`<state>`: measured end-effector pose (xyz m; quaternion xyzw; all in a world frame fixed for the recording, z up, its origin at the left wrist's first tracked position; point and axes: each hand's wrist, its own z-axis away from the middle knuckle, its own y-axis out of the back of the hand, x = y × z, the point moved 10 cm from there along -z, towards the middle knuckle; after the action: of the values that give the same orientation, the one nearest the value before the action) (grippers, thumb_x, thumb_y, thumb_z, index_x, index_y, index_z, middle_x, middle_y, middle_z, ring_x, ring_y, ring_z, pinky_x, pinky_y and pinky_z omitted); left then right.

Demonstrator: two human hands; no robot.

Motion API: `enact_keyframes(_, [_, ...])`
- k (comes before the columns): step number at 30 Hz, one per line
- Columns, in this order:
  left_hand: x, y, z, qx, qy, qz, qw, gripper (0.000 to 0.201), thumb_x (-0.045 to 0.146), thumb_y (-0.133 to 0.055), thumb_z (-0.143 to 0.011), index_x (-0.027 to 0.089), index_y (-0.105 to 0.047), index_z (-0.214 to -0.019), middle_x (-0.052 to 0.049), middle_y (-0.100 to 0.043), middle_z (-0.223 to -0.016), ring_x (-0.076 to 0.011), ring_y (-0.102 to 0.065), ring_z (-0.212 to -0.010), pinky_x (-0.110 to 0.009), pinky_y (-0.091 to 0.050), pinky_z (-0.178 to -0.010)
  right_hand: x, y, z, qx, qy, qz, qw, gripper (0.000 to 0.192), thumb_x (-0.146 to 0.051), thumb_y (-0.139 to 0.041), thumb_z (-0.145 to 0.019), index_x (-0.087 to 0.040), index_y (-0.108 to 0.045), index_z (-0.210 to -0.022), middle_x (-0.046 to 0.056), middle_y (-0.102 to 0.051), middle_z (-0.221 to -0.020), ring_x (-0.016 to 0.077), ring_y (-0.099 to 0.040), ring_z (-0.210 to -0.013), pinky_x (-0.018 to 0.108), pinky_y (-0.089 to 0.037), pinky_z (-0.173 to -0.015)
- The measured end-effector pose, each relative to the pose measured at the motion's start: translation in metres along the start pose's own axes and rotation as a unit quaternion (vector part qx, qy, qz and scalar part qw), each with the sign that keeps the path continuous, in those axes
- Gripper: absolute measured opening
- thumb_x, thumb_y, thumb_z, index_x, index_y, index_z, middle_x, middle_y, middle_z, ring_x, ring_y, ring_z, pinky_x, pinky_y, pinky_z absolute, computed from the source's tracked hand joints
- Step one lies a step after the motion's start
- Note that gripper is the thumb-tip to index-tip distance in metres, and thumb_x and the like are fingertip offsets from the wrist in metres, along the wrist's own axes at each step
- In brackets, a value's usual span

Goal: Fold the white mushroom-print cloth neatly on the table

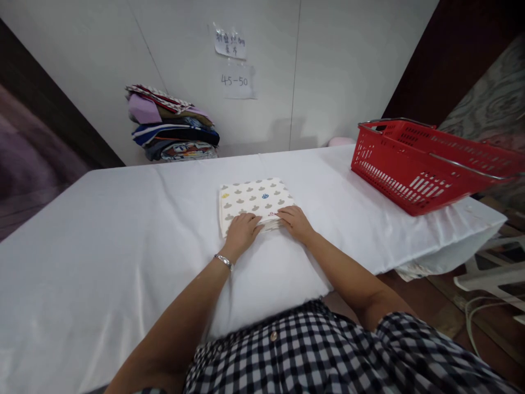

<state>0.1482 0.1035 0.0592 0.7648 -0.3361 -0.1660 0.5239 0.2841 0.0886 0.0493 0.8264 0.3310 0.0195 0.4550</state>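
Note:
A folded cloth (pixel 256 198), cream with grey motifs and a few coloured ones, lies in several layers on the white-covered table. At its near left corner, my left hand (pixel 243 232) grips the edge, fingers on top and thumb towards the front. My right hand (pixel 296 221) holds the near right corner in much the same way. Between the two hands the stacked layers show along the front edge. The undersides of both hands are hidden.
A red plastic basket (pixel 394 169) with metal handles stands at the table's right end. Folded fabrics (pixel 174 126) are piled against the wall at the back left. Paper signs (pixel 235 81) hang on the wall. White satin covers the table (pixel 102 235).

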Motion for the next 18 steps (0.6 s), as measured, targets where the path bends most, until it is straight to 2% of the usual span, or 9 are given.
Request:
enact_keyframes(5, [-0.001,0.001,0.004,0.018,-0.001,0.004,1.000,0.030,0.033,-0.043,-0.092,0.021,-0.063,-0.112,-0.008,-0.064,-0.104,-0.0241,-0.054,-0.098,-0.038,-0.041,-0.082,0.000,-0.002,-0.001,-0.008,0.003,-0.001,1.000,0.025,-0.025,-0.045,-0.094,-0.023,-0.065,-0.108,0.008,-0.065,-0.112,0.0213,-0.055,-0.104,0.041,-0.039,-0.092])
enact_keyframes(14, [-0.004,0.002,0.005,0.001,0.022,0.024,0.999,0.033,0.037,-0.042,-0.093,0.022,-0.063,-0.112,-0.008,-0.064,-0.104,-0.0235,-0.054,-0.097,-0.038,-0.042,-0.084,-0.001,0.001,0.000,-0.013,-0.002,-0.022,1.000,0.024,-0.029,-0.049,-0.092,-0.021,-0.064,-0.109,0.008,-0.065,-0.113,0.0208,-0.056,-0.105,0.040,-0.040,-0.093])
enact_keyframes(18, [-0.010,0.003,0.009,-0.005,0.030,0.020,0.999,0.035,0.035,-0.039,-0.094,0.021,-0.062,-0.115,-0.009,-0.064,-0.107,-0.0241,-0.054,-0.100,-0.039,-0.041,-0.086,0.001,0.007,0.001,0.004,-0.008,-0.025,1.000,0.028,-0.029,-0.045,-0.094,-0.021,-0.062,-0.113,0.008,-0.064,-0.115,0.0199,-0.054,-0.109,0.039,-0.039,-0.096])
